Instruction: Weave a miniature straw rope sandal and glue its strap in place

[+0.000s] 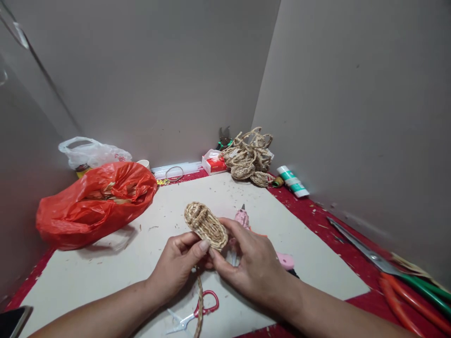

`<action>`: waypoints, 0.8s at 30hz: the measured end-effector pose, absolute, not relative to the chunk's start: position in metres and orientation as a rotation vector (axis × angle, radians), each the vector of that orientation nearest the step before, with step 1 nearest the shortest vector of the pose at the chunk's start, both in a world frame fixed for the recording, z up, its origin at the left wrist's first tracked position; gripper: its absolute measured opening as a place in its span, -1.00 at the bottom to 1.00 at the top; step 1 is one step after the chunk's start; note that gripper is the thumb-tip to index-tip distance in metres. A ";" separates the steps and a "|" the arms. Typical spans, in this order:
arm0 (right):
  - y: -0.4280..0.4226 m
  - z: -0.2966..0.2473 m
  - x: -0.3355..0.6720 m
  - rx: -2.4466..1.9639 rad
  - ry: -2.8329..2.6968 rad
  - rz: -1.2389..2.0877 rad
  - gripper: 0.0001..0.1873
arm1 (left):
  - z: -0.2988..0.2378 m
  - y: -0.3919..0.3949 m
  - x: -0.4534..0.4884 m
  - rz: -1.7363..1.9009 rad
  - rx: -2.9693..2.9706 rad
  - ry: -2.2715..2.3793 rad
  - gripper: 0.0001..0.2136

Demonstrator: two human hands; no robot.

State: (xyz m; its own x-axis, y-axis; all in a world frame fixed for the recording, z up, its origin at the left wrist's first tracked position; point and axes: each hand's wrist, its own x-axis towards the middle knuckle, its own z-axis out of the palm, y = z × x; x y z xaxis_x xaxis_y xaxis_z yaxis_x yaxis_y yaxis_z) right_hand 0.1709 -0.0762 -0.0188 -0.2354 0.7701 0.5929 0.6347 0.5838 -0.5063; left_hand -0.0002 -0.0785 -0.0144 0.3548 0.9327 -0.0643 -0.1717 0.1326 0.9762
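Phone [14, 319] at the desk's near left corner, only partly in view; red plastic bag [95, 202] lies on the left side of the desk [88, 277], straw showing in its mouth; clear bag [93, 152] behind it at the back wall, paper cup [143, 164] just beside; thin ring [174, 173] at the back edge, then a red-and-white box [214, 163]; left hand [176, 267] at the near middle, thumb and forefinger pinched tight on the near end of the woven oval [206, 225]; woven oval held up over the desk's middle, tilted, far end pointing back-left, between both hands; braid tail [200, 300] hangs from it down beside the left hand; small scissors [197, 312] with red handle lie flat at the near edge, under the tail; right hand [253, 263] closed on the oval's right rim, fingertips close to the left thumb; pink glue gun [243, 218] on the desk behind the right hand, partly hidden; pile of woven straw pieces [250, 157] at the back corner, cutters [224, 136] behind it; green-and-white tube [292, 180] lying just right of the pile; big shears [387, 267] with orange and green handles along the right edge, on the red cover [345, 244].
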 end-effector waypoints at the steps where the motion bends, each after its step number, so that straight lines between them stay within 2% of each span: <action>1: -0.076 -0.019 0.172 -1.128 -1.952 0.186 -0.60 | -0.015 -0.078 -0.001 0.935 1.169 0.842 -0.76; 5: -0.073 -0.017 0.175 -1.158 -1.945 0.122 -0.58 | -0.017 -0.077 -0.004 0.891 1.278 0.942 -0.65; 10: -0.072 -0.015 0.176 -1.152 -1.987 0.088 -0.61 | -0.011 -0.077 -0.013 1.201 1.425 1.210 -0.56; 12: -0.072 -0.016 0.176 -1.139 -2.021 0.086 -0.63 | -0.009 -0.075 -0.016 1.330 1.419 1.235 -0.59; 16: -0.071 -0.020 0.174 -1.106 -2.101 0.024 -0.65 | -0.009 -0.071 -0.016 1.440 1.297 1.180 -0.87; 19: -0.070 -0.025 0.174 -1.080 -2.130 -0.091 -0.62 | -0.013 -0.068 -0.012 1.371 1.277 1.165 -0.76; 24: -0.068 -0.029 0.175 -1.111 -2.191 -0.169 -0.65 | -0.014 -0.069 -0.011 1.347 1.357 1.178 -0.71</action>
